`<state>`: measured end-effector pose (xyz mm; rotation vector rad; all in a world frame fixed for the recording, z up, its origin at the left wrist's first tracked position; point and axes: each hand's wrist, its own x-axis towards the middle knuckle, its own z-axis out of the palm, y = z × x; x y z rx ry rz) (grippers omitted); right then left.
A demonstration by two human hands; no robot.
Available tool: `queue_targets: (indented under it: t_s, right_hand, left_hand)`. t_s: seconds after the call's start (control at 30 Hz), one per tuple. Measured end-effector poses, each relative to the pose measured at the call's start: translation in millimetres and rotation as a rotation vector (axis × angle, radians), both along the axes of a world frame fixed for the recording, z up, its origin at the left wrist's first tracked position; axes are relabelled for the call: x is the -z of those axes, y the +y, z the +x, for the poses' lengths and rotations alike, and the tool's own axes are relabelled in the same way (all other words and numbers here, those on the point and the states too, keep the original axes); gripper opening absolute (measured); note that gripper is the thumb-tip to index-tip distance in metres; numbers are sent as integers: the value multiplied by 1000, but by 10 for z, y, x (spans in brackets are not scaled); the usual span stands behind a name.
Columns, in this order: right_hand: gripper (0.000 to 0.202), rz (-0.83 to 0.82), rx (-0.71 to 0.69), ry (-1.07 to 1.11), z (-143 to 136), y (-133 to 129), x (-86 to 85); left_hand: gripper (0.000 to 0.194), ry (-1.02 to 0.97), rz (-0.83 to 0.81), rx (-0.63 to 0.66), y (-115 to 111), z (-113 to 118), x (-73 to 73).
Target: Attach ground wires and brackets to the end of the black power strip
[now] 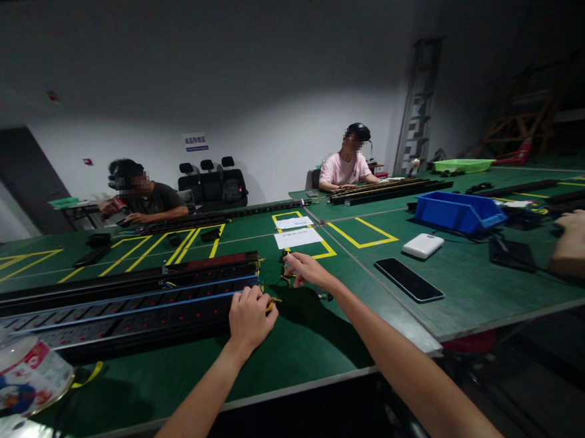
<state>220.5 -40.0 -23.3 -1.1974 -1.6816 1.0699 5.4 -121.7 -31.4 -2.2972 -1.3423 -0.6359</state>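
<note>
Nearest on the green counter (263, 368), a labelled jar (30, 374) stands at the left. Beyond it, the left hand (253, 317) curls over the right end of the long black strips (174, 317), beside a yellow wire end (277, 300); I cannot tell whether it grips. Slightly farther, the right hand's (303, 269) bent fingers meet a small dark wired piece (285, 274), grasp unclear. A phone (408, 279), blue bin (460, 212) and two seated people (158, 198) follow.
</note>
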Motion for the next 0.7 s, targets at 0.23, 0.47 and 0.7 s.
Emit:
queue_targets:
  t_s: [0.23,0.47,0.7]
  right_hand:
    - [55,82,210,-222,173,36,-90]
    - [49,-30,379,-733,485,-28,-188]
    - [40,-54,302,-896,552,-63,-175]
  left_hand:
    - [18,-4,3,8,3,-4,4]
    - [19,-26,0,15,0,0,-2]
    - [19,-44,-2,26,3,-6,-5]
